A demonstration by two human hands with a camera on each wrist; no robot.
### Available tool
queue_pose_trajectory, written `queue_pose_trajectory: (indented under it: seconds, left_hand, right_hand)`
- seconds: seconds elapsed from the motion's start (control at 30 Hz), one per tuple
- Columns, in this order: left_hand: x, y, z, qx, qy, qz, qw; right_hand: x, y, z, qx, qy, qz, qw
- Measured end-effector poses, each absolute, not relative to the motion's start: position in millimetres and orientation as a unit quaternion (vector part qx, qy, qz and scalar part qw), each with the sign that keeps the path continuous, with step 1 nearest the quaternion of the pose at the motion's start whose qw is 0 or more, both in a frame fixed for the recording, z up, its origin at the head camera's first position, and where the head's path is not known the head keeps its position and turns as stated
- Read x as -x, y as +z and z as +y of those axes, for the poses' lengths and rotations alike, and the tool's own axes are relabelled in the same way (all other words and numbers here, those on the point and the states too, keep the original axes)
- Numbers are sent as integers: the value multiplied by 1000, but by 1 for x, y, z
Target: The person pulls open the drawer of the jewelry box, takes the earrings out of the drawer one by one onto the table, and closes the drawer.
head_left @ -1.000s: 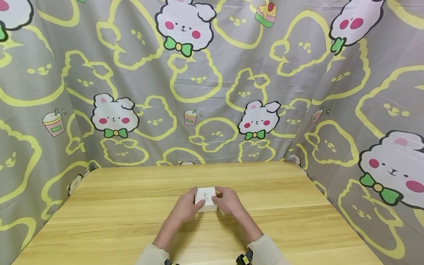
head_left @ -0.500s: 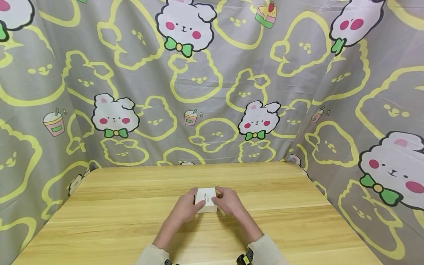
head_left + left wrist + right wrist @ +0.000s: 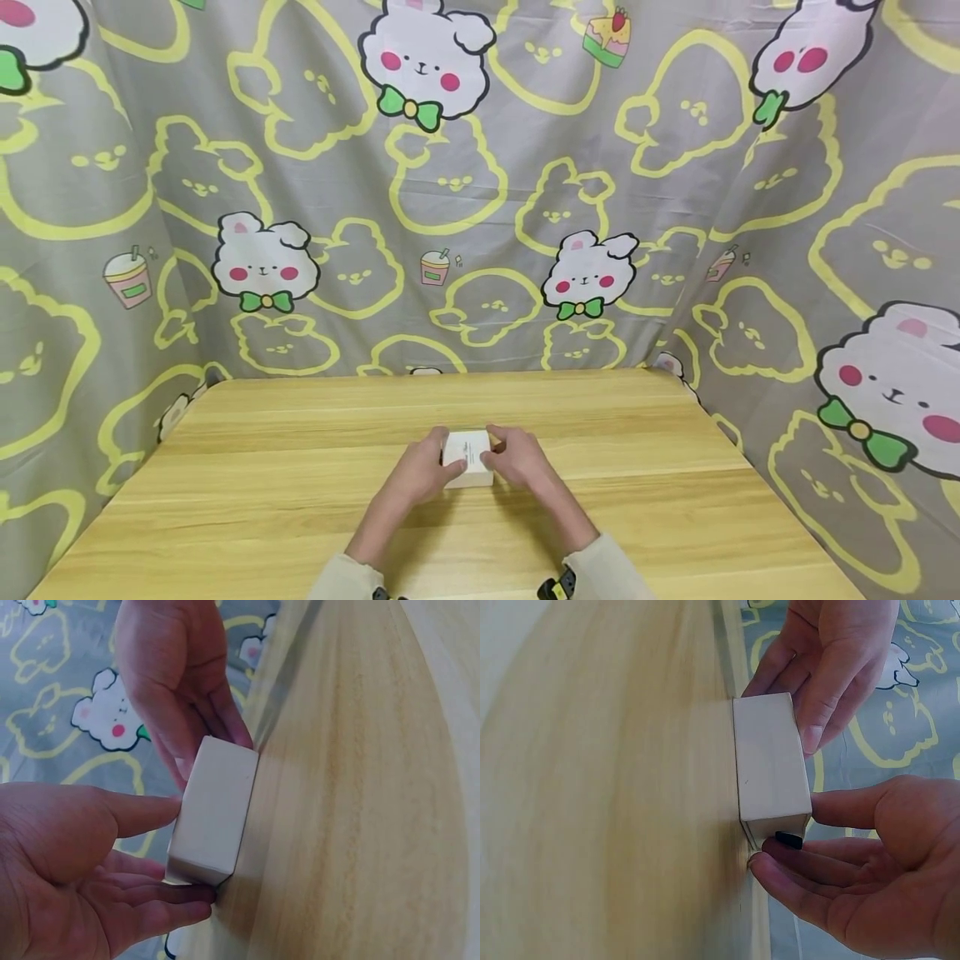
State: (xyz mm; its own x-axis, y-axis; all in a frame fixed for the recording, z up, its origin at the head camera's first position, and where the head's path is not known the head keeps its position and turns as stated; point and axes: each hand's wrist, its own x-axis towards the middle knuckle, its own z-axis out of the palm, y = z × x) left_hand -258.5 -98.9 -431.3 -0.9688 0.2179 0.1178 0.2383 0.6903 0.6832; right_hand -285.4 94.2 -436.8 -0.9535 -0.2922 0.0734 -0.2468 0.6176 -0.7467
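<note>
A small white box [image 3: 468,448] with dark printing on its top sits on the wooden table, between both hands. My left hand [image 3: 422,468] holds its left side, the thumb on the near top edge and fingers along the side. On the opposite side my right hand [image 3: 519,457] grips it likewise, thumb at the top edge. The right wrist view shows the plain front face of the box [image 3: 772,757] and a small black tab [image 3: 789,840] by the right fingers. In the left wrist view the left hand [image 3: 97,870] has its fingertips against the box end.
The light wood table [image 3: 300,433] stretches out around the hands. Behind it and on both sides hangs a grey curtain [image 3: 480,192] with yellow outlines and white rabbit faces. Pale sleeves [image 3: 611,571] and dark wrist straps [image 3: 557,585] show at the bottom edge.
The head view has shifted very slightly, with the box now a little lower in it. Both hands keep nearly the same hold on the box.
</note>
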Motion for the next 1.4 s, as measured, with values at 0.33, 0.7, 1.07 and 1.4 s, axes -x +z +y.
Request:
queue_pose_trajectory:
  seconds: [0.33,0.7,1.07,1.4]
  left_hand:
    - [257,-427,-97,123,-369,-921,-11]
    - [254,-423,-95,124,-367,-922,-14]
    - [251,-422,-93,111,-366,-924,-16]
    - [250,-433,-76,137,-355,-924,25]
  right_hand:
    - [283,-431,97,146,-411,899,40]
    - [282,-428,97,128,-425,894,54]
    - [284,-430,98,121,-427,894,65]
    - [285,-430,97,129,-423,896,53]
